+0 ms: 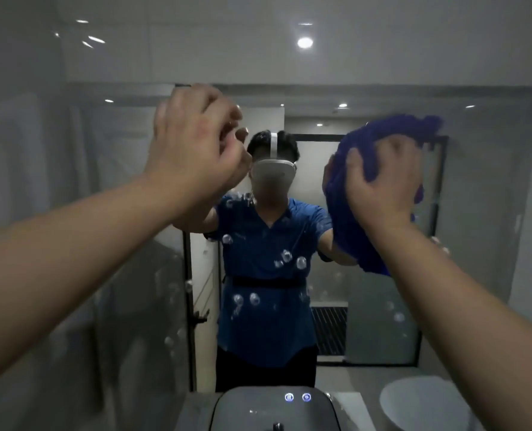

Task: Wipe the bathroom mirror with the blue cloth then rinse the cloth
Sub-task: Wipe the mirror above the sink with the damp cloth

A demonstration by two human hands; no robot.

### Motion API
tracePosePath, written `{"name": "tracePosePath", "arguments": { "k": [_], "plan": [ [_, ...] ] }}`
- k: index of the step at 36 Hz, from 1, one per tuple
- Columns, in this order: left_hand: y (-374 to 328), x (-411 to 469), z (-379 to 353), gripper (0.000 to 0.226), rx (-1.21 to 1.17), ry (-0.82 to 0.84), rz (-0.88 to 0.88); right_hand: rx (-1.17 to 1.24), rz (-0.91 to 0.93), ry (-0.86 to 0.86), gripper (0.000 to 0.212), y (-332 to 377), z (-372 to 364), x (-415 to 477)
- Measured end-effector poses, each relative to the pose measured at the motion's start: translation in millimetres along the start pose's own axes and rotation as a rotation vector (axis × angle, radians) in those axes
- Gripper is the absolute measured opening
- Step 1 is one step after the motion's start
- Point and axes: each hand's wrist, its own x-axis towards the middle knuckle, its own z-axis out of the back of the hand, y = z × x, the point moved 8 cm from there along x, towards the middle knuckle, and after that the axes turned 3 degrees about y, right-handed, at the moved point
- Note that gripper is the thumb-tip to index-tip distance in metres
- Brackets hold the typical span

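The bathroom mirror [482, 213] fills the wall ahead and reflects a person in a blue shirt. Several water drops or bubbles [286, 256] cling to the glass around its middle and lower part. The blue cloth [348, 231] is bunched up against the right half of the mirror. My right hand [383, 185] lies over the cloth and grips it, fingers spread across the folds. My left hand [196, 154] is raised near the mirror's upper middle, fingers curled in towards the thumb, with nothing visible in it.
Below the mirror sits a grey rounded fixture [271, 409] with two small lit icons, and a dark tap tip [277, 427] at the bottom edge. A white round bowl [420, 402] stands at the lower right. White tiles rise above the mirror.
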Motion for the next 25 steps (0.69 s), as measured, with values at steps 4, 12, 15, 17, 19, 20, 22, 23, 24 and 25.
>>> {"name": "tracePosePath", "arguments": {
  "k": [4,12,15,17,19,20,22,23,24,25],
  "plan": [
    [16,21,-14,0.049,0.096,-0.032,-0.084,-0.011,0.107,0.071,0.04,6,-34,-27],
    [54,11,-58,0.069,0.16,0.046,-0.111,-0.066,0.75,0.587,0.055,26,-107,-250],
    [56,12,-61,0.071,0.16,0.012,-0.146,-0.217,0.778,0.546,0.064,-7,-108,-250],
    [57,12,-62,0.072,0.171,-0.006,-0.16,-0.272,0.835,0.549,0.044,-21,-87,-236],
    [58,11,-63,0.072,0.176,-0.026,-0.169,-0.112,0.709,0.433,0.04,-30,-53,-196],
    [58,10,-63,0.071,0.18,-0.033,-0.172,-0.067,0.617,0.405,0.041,-19,-49,-163],
    [57,10,-63,0.071,0.179,-0.035,-0.172,-0.05,0.424,0.276,0.038,-4,-41,-91],
    [56,10,-63,0.071,0.176,-0.032,-0.17,-0.042,0.338,0.193,0.035,5,-43,-59],
    [56,10,-62,0.071,0.174,-0.032,-0.17,-0.023,0.264,0.121,0.037,17,-44,-26],
    [56,10,-61,0.071,0.173,-0.037,-0.171,-0.005,0.194,0.06,0.044,30,-46,0]
  ]
}}
